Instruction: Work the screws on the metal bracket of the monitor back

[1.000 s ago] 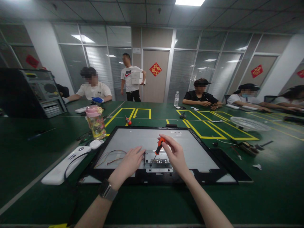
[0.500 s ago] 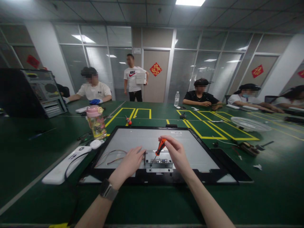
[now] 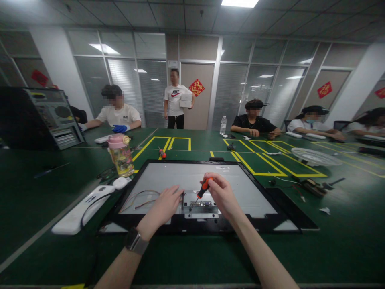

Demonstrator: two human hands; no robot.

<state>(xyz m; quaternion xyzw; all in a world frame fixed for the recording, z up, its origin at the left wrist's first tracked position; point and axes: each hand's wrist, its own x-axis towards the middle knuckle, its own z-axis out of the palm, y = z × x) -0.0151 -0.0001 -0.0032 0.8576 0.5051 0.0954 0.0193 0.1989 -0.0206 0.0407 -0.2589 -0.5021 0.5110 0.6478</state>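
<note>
My right hand (image 3: 222, 194) is closed round the orange-and-black handle of a screwdriver (image 3: 205, 187). The shaft slants down to the left, its tip at the lower left of a metal bracket (image 3: 201, 215). That bracket sits on the grey back of a flat display panel (image 3: 168, 172) with a black frame, which lies flat on the table. My left hand (image 3: 165, 204) rests on the panel at the bracket's left edge, fingers stretched out and nothing seen in them. Thin wires (image 3: 140, 196) lie on the panel to its left.
Left of the panel stand a pink-lidded bottle (image 3: 120, 156) and a long white device (image 3: 81, 210) with a black cable. A computer case (image 3: 42, 118) stands far left. A black slab (image 3: 291, 208) lies at the panel's right. Several people sit across the green table (image 3: 192, 257); one person stands behind.
The screwdriver's tip has shifted slightly left on the bracket, and my right hand's grip has turned a little. The standing person with the white box has moved right.
</note>
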